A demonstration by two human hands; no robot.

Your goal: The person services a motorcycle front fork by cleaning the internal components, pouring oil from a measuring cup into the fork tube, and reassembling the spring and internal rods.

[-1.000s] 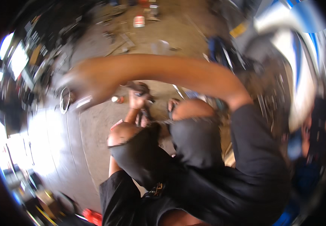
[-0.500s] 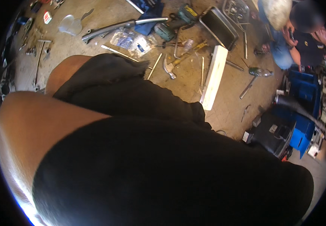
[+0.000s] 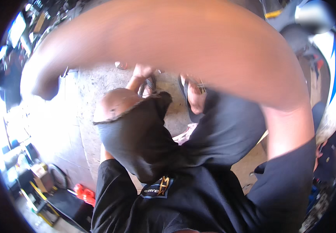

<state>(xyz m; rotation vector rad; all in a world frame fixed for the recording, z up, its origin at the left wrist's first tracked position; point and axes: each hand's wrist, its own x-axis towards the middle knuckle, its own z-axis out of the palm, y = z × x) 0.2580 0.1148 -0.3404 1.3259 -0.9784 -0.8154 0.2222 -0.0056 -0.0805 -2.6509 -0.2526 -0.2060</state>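
Note:
Across the top of the view sweeps my bare right forearm [image 3: 175,35], very near and smeared by motion. It ends at the left in my right hand [image 3: 42,83], blurred and washed out by glare; its fingers cannot be made out. My left arm [image 3: 106,154] passes behind my bent left knee [image 3: 115,106]. Beyond that knee, what looks like my left hand [image 3: 141,72] is beside a dark-strapped sandal [image 3: 151,83], its fingers unclear. My other foot [image 3: 196,99] shows between my knees. Whether either hand holds anything is not visible.
A white and blue panel [image 3: 335,70] stands at the right. Below it, another person [image 3: 330,155] is partly in view. At lower left are a red object [image 3: 84,194], a black flat-topped thing [image 3: 73,209] and a cardboard box [image 3: 42,176].
The view has swung away from the tool-strewn floor, which showed a hammer, drill and white block. My right arm has come across the top; my torso, knees and feet now show.

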